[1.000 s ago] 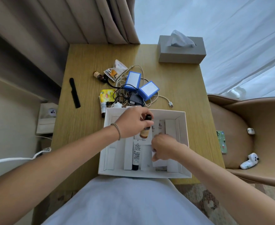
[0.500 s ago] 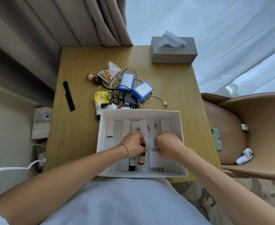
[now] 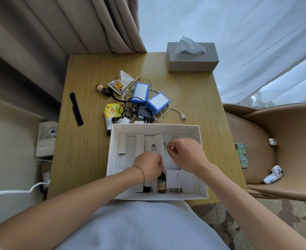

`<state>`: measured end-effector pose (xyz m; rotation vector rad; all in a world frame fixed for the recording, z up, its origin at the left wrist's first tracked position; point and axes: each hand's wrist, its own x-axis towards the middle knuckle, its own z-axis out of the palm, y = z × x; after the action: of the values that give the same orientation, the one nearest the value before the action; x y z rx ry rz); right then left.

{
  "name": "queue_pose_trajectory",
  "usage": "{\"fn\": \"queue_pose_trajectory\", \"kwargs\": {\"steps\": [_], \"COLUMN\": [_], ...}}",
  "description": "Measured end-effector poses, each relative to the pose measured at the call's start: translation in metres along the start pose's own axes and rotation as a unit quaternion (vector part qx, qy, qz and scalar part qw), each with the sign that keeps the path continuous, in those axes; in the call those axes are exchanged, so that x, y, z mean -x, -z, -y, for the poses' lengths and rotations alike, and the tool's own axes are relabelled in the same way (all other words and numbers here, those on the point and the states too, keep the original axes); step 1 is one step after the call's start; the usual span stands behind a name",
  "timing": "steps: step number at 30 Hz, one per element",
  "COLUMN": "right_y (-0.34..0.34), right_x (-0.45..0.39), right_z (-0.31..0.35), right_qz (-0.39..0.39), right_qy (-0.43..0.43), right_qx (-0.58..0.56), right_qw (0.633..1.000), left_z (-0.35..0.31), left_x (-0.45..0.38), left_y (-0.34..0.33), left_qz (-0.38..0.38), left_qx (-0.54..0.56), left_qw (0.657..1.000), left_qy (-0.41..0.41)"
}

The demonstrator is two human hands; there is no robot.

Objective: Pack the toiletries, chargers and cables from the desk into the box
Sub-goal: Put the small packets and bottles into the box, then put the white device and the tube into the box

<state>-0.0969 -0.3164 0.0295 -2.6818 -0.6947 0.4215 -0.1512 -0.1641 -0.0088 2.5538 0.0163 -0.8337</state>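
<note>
The white box sits at the desk's near edge, with white paper sachets and a white card inside. An amber bottle and a black tube lie side by side near its front wall. My left hand is inside the box, fingers closed at the amber bottle's cap end. My right hand pinches the edge of a white sachet in the middle of the box. Behind the box lie two blue chargers, a black adapter, tangled white cables and a small tube.
A black comb, a brown vial and tea sachets lie on the desk's left half. A grey tissue box stands at the back right. A tan chair on the right holds a phone.
My left hand carried the amber bottle from the box's far side to its near side and laid it beside the black tube. My right hand rose slightly with a white sachet.
</note>
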Motion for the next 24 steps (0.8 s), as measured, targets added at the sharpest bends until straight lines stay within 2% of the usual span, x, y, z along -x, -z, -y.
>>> {"fn": "queue_pose_trajectory", "kwargs": {"steps": [3, 6, 12, 19, 24], "right_y": [0.016, 0.034, 0.057, 0.058, 0.041], "right_x": [-0.007, -0.019, -0.057, -0.111, -0.150], "right_z": [0.005, 0.012, 0.027, 0.043, 0.045], "right_qz": [-0.060, -0.099, -0.097, -0.004, 0.113], "right_qy": [-0.023, -0.033, -0.042, -0.028, 0.045], "right_qx": [-0.040, -0.077, -0.087, -0.071, 0.030], "right_qw": [0.997, 0.991, 0.991, 0.997, 0.992], "left_z": [-0.004, -0.008, 0.005, 0.056, 0.087], "left_x": [0.010, 0.020, 0.014, -0.011, -0.026], "left_y": [0.028, 0.063, 0.121, 0.149, 0.157], "left_qz": [-0.057, -0.146, -0.236, -0.232, -0.162], "left_qx": [-0.017, 0.027, 0.096, 0.069, 0.057], "left_qw": [0.997, 0.986, 0.964, 0.970, 0.982], "left_qy": [-0.040, -0.074, -0.071, 0.015, 0.075]}}
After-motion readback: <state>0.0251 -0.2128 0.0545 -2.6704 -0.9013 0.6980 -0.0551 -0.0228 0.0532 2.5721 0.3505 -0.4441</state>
